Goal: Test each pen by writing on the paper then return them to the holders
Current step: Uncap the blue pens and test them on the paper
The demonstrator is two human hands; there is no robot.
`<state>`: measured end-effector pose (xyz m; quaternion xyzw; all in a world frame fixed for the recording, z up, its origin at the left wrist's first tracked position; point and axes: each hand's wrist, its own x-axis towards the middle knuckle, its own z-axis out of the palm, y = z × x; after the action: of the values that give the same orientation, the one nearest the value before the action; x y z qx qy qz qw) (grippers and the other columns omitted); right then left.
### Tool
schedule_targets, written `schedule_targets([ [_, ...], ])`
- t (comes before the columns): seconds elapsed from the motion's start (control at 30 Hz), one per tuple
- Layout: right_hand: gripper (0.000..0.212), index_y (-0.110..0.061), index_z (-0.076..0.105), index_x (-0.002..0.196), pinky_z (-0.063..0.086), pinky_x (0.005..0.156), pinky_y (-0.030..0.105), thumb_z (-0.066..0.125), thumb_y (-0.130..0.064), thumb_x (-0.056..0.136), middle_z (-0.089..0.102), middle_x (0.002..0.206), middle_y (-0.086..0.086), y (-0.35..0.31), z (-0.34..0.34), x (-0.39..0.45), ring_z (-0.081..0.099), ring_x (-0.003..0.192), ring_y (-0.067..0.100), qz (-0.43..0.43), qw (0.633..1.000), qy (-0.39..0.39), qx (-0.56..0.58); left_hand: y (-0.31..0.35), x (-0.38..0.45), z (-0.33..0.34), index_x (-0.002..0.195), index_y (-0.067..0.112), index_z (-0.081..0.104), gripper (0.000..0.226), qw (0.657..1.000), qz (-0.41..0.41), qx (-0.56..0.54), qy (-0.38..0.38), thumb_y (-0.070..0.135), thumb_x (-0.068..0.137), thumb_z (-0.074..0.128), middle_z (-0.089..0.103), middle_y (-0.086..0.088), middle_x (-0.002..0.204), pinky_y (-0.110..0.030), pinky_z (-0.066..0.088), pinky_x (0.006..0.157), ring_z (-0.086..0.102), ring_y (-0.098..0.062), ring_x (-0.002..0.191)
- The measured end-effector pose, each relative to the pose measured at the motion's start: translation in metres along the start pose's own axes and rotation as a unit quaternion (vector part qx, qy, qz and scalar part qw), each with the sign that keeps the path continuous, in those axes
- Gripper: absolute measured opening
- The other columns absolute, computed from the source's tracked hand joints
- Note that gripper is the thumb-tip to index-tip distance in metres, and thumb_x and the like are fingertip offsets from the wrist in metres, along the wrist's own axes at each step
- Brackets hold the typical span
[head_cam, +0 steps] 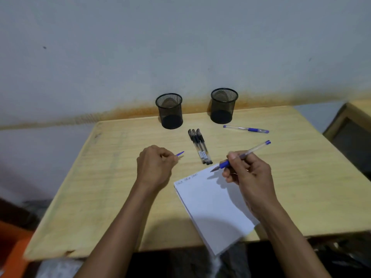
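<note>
- I see my right hand (pixel 248 171) with its grip closed around an uncapped blue pen (pixel 241 157); its long axis runs from the tip at near left up to the blue end at far right, with the tip just over the far corner of the paper (pixel 212 205).
- My left hand (pixel 154 167) pinches a small blue cap (pixel 180 153) that points to the far right, held over the surface (pixel 100 187) left of the paper.
- The paper is a white stack lying at a slant, its near corner hanging past the near edge of the surface; a faint line of writing runs along its far left edge.
- Three black pens (pixel 198 146) lie side by side, capped, pointing near to far, between my hands.
- A second blue pen (pixel 246 129) lies capped on the far right, running left to right.
- Two black mesh holders stand at the far edge by the wall: the left holder (pixel 170 111) and the right holder (pixel 223 106), well apart.
</note>
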<state>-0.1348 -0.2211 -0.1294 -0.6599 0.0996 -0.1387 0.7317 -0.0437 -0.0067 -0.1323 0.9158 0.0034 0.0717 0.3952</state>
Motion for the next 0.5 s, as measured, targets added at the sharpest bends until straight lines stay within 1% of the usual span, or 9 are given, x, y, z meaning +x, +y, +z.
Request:
schedule_targets([
  [0.07, 0.018, -0.005, 0.069, 0.093, 0.053, 0.067, 0.036, 0.061, -0.020, 0.100, 0.070, 0.069, 0.012, 0.000, -0.004, -0.003, 0.063, 0.064, 0.019, -0.003, 1.000, 0.011, 0.001, 0.003, 0.014, 0.004, 0.066, 0.018, 0.075, 0.018, 1.000, -0.013, 0.025, -0.006, 0.027, 0.081, 0.074, 0.066, 0.011, 0.063, -0.036, 0.051, 0.078, 0.063, -0.021, 0.076],
  [0.13, 0.018, -0.004, 0.069, 0.092, 0.052, 0.066, 0.036, 0.062, -0.019, 0.100, 0.071, 0.070, 0.014, -0.001, -0.007, -0.004, 0.063, 0.064, 0.019, -0.006, 1.000, 0.024, 0.003, 0.005, 0.027, 0.007, 0.064, 0.017, 0.073, 0.022, 0.998, -0.030, 0.051, -0.006, 0.026, 0.084, 0.073, 0.060, 0.014, 0.059, -0.037, 0.048, 0.082, 0.059, -0.024, 0.078],
  [0.2, 0.018, -0.004, 0.069, 0.092, 0.051, 0.065, 0.036, 0.063, -0.019, 0.099, 0.071, 0.071, 0.015, -0.003, -0.009, -0.004, 0.063, 0.063, 0.018, -0.008, 1.000, 0.030, 0.005, 0.003, 0.037, 0.011, 0.065, 0.018, 0.074, 0.024, 0.997, -0.046, 0.063, -0.009, 0.031, 0.085, 0.075, 0.062, 0.012, 0.063, -0.037, 0.045, 0.083, 0.059, -0.024, 0.084],
  [0.27, 0.017, -0.006, 0.070, 0.090, 0.051, 0.064, 0.035, 0.063, -0.019, 0.099, 0.071, 0.071, 0.015, -0.003, -0.011, -0.005, 0.062, 0.062, 0.018, -0.008, 1.000, 0.029, 0.004, -0.001, 0.041, 0.015, 0.067, 0.019, 0.076, 0.025, 0.996, -0.062, 0.062, -0.011, 0.036, 0.085, 0.075, 0.070, 0.009, 0.072, -0.037, 0.044, 0.085, 0.059, -0.023, 0.087],
  [0.37, 0.016, -0.008, 0.070, 0.089, 0.052, 0.062, 0.030, 0.064, -0.018, 0.099, 0.070, 0.068, 0.010, -0.001, -0.011, -0.006, 0.062, 0.061, 0.017, -0.008, 1.000, 0.027, 0.001, -0.006, 0.040, 0.019, 0.071, 0.020, 0.078, 0.023, 0.996, -0.069, 0.050, 0.012, 0.038, 0.085, 0.075, 0.076, 0.006, 0.083, -0.034, 0.041, 0.082, 0.060, -0.023, 0.088],
  [0.43, 0.016, -0.008, 0.070, 0.089, 0.052, 0.060, 0.027, 0.064, -0.018, 0.099, 0.070, 0.065, 0.007, 0.001, -0.010, -0.007, 0.063, 0.060, 0.015, -0.006, 1.000, 0.021, -0.001, -0.006, 0.038, 0.020, 0.073, 0.021, 0.079, 0.023, 0.996, -0.068, 0.053, 0.024, 0.040, 0.085, 0.073, 0.077, 0.007, 0.085, -0.033, 0.040, 0.079, 0.062, -0.024, 0.090],
  [0.5, 0.016, -0.007, 0.071, 0.090, 0.052, 0.059, 0.026, 0.064, -0.018, 0.098, 0.069, 0.064, 0.006, 0.002, -0.008, -0.007, 0.063, 0.060, 0.014, -0.002, 1.000, 0.016, -0.003, -0.008, 0.038, 0.021, 0.075, 0.022, 0.079, 0.024, 0.996, -0.071, 0.041, 0.027, 0.041, 0.086, 0.070, 0.076, 0.006, 0.084, -0.034, 0.044, 0.082, 0.063, -0.024, 0.092],
])
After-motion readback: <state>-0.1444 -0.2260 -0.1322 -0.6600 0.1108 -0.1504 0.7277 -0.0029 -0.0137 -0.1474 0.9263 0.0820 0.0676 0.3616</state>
